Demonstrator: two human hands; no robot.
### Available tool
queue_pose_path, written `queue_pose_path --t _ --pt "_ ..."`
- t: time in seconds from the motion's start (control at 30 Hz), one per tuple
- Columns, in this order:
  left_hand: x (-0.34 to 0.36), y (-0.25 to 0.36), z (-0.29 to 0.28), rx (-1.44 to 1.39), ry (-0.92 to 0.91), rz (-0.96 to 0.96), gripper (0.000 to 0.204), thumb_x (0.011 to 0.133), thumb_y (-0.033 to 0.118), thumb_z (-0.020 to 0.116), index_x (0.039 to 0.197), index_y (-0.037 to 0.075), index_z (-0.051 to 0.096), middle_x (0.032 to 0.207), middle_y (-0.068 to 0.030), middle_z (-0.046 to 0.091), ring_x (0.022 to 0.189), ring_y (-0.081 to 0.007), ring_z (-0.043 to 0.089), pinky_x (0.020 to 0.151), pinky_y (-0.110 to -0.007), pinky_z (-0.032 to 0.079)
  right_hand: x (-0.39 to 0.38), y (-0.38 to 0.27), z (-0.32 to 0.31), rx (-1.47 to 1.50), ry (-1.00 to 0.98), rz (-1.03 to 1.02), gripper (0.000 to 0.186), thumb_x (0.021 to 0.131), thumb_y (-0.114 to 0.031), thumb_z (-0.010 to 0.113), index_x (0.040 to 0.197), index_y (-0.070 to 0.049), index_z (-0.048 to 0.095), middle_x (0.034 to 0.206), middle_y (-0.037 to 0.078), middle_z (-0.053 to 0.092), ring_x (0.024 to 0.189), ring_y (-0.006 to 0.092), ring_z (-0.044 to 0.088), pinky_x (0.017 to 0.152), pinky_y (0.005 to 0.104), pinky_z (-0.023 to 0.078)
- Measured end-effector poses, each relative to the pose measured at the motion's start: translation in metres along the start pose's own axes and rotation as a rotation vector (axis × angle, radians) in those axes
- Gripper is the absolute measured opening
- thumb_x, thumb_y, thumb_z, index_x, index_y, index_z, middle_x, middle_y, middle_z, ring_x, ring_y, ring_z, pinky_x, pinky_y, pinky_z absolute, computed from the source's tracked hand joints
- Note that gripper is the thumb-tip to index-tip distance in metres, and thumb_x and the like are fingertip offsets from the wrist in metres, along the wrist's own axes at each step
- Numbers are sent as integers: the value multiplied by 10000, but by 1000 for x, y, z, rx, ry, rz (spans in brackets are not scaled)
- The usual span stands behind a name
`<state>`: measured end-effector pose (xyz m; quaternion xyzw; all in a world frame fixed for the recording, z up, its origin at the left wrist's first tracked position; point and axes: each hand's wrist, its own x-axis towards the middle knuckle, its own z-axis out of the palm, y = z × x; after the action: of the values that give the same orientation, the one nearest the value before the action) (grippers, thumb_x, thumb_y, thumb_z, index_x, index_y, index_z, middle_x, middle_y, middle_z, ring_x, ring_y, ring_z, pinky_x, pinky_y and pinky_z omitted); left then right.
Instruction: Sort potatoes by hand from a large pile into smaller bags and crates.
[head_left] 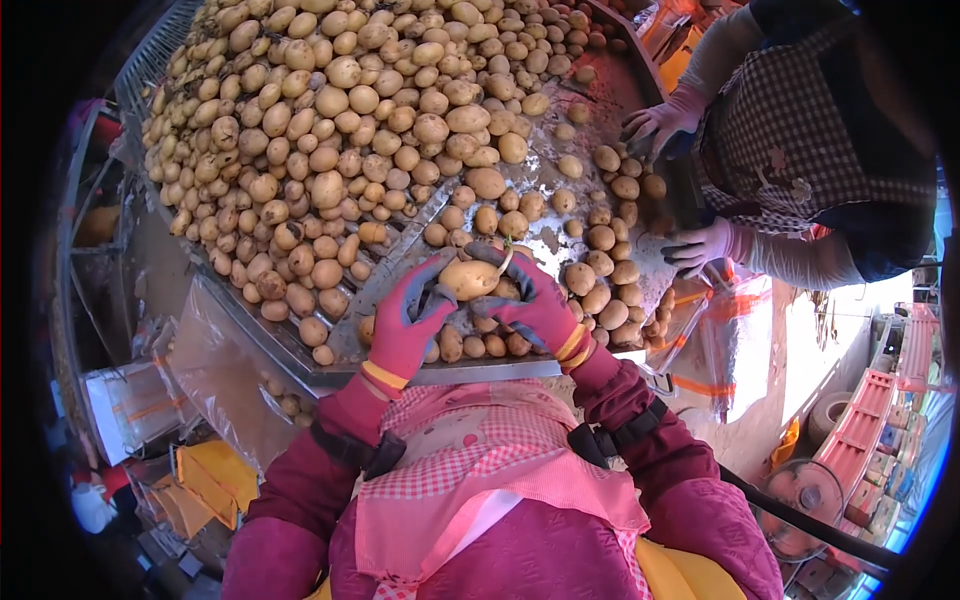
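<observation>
Sorting table: potato clasped between left grip, right grip.

— Where am I looking from?
— From my own head, facing steeply down and forward; my apron fills the lower edge, close up.
— And farther out?
— The sorting table stretches ahead, edges bending toward the round rim. Only one view.

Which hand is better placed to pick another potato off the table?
Probably the left hand. Both gloved hands touch the potato, but the right hand wraps over it and seems to carry it, while the left only steadies its side and lies nearest the big pile.
</observation>
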<state>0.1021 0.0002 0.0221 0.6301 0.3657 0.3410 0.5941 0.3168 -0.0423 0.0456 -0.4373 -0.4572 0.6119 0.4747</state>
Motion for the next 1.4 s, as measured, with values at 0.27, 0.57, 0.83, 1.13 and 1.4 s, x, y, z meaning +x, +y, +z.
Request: queue_pose_path --t 0.27,0.57,0.83,1.13,1.4 --pt "-3 22 5 102 52 133 663 775 32 803 1374 11 520 1353 -141 591 1214 -242 586 1018 -384 478 -2 12 18 757 25 197 487 987 -225 602 1415 -23 487 1284 81 595 1160 167 578 964 330 507" --pt "-4 -8 -6 29 6 2 674 711 47 843 1320 38 553 1269 -116 607 1151 -237 597 987 -364 489 -7 50 14 -308 90 -222 295 987 -167 569 1234 -13 610 1155 66 652 1053 183 626 889 317 524" --pt "-13 4 -15 -872 222 -583 499 961 297 656 1363 53 492 1288 -118 575 1219 -249 557 1056 -391 468 21 44 14 760 120 330 343 955 -96 602 1285 -1 588 1181 73 630 1045 149 599 897 293 501" --pt "-56 26 -7 -1007 228 -614 485 1049 454 445 1346 76 510 1148 -102 622 1026 -211 622 889 -378 551 14 35 91 -1140 -285 -415 599 853 -329 724 1335 -35 525 1446 223 458 1338 417 430 1090 500 389" --pt "-110 -7 -62 -1169 358 -663 385 1006 237 583 1338 44 542 1061 -38 626 819 -133 618 676 -225 538 48 22 25 -933 -71 -139 534 870 -222 700 1373 -113 554 1359 178 547 1246 376 535 1035 437 448"
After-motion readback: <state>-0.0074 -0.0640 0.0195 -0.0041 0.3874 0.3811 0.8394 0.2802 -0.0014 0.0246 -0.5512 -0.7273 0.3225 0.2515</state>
